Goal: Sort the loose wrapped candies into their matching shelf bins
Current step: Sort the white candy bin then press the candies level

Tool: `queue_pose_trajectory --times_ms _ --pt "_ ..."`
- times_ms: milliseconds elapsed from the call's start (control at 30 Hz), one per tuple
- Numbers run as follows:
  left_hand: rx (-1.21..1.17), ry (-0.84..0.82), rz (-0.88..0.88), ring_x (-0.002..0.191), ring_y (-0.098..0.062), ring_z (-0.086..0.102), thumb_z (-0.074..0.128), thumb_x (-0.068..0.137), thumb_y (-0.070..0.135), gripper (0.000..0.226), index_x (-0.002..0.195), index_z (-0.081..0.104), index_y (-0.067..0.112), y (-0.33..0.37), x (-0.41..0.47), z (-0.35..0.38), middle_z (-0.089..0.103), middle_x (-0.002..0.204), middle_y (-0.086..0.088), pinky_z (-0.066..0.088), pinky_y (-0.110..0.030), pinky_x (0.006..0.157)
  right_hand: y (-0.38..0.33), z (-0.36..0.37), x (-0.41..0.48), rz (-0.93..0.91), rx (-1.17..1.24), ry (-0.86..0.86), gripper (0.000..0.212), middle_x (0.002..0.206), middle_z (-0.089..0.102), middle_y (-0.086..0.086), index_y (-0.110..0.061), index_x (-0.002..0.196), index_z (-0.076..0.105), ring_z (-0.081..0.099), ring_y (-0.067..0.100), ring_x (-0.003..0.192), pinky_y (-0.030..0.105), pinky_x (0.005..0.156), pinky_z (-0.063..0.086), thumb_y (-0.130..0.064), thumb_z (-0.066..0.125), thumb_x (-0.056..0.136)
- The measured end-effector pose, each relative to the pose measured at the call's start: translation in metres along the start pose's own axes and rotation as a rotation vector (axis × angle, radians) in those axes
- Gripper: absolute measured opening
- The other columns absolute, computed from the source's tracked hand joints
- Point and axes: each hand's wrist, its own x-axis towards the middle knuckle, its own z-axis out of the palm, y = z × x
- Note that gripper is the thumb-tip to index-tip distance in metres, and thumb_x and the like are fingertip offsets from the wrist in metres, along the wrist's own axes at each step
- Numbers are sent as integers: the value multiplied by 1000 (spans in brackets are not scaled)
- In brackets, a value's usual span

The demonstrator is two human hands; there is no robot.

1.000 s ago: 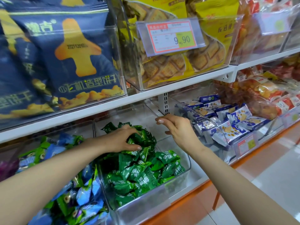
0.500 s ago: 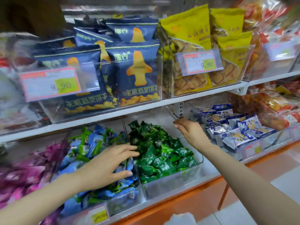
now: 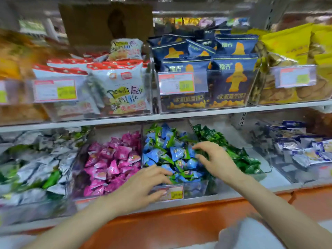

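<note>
Clear bins line the lower shelf. The middle bin (image 3: pixel 195 190) holds blue and green wrapped candies (image 3: pixel 177 153). Pink candies (image 3: pixel 115 159) fill the bin to its left, dark green candies (image 3: pixel 239 155) the one to its right. My left hand (image 3: pixel 143 184) hovers at the middle bin's front edge, fingers spread and nothing visibly held. My right hand (image 3: pixel 213 159) reaches over the divide between the blue and dark green candies, fingers loosely curved down onto the wrappers. Whether it holds a candy is not visible.
Silver and green packets (image 3: pixel 36 164) fill the far-left bin, blue-white packets (image 3: pixel 301 150) the far-right one. The upper shelf (image 3: pixel 179 116) carries bins of snack bags with price tags. An orange base (image 3: pixel 179 225) runs below the shelf.
The view has swung left and pulled back, bringing the pink and silver bins into sight. My right hand moved from the dark green bin's right side to the blue candy bin. My left hand dropped to that bin's front.
</note>
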Motion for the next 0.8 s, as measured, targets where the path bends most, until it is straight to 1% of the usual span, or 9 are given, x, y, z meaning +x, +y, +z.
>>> queue_pose_trajectory --times_ms 100,167,267,333,433,533,633,700,800 --pt "-35 49 -60 122 1 39 45 92 41 32 113 61 24 -10 -22 -3 51 130 12 27 -17 104 -36 23 4 -99 -42 17 24 113 65 6 -14 112 66 58 27 108 41 92 45 -17 58 89" --pt "-44 120 -90 119 0 43 48 91 37 29 110 62 21 -17 -35 -8 53 127 11 30 -16 101 -57 43 3 -158 -25 11 26 107 67 5 -15 106 67 60 29 102 44 87 47 -21 54 86" --pt "-54 235 -198 117 1 44 48 89 33 27 105 65 20 -28 -59 -15 56 123 11 26 -8 100 -80 67 2 -236 -34 -3 24 100 66 2 -18 102 66 61 27 95 40 79 46 -20 52 83" --pt "-81 341 -303 116 7 42 44 88 34 30 103 66 21 -36 -83 -16 57 120 14 26 -6 98 -88 77 2 -299 -31 17 21 97 65 -2 -22 101 62 60 22 90 34 74 43 -17 51 83" --pt "-59 460 -417 112 11 40 40 88 36 34 102 67 21 -43 -115 -22 58 114 13 29 -7 96 -98 88 4 -355 -35 31 29 99 63 -6 -23 103 62 52 13 93 26 76 38 -21 40 85" --pt "-31 505 -474 109 8 42 39 86 37 37 104 67 20 -45 -133 -38 57 111 13 26 -3 94 -121 101 10 -400 -11 21 27 103 63 -5 -25 105 58 55 16 94 28 79 39 -21 41 85" --pt "86 628 -632 104 -5 47 52 87 25 22 102 66 16 -57 -154 -61 58 104 5 34 -17 86 -155 122 20 -448 51 -1 26 100 62 -4 -28 105 54 53 15 91 29 77 40 -20 41 84" --pt "192 708 -790 100 -15 50 61 86 14 14 100 64 14 -68 -173 -80 55 97 4 34 -23 78 -184 135 27 -499 80 -28 23 97 62 -5 -26 102 59 55 18 86 33 73 43 -21 44 85" --pt "237 719 -996 100 -19 52 66 84 19 15 99 61 17 -85 -204 -104 55 98 4 38 -29 74 -232 152 44 -528 83 -26 16 93 65 -4 -22 98 67 56 20 84 33 71 42 -16 59 85"
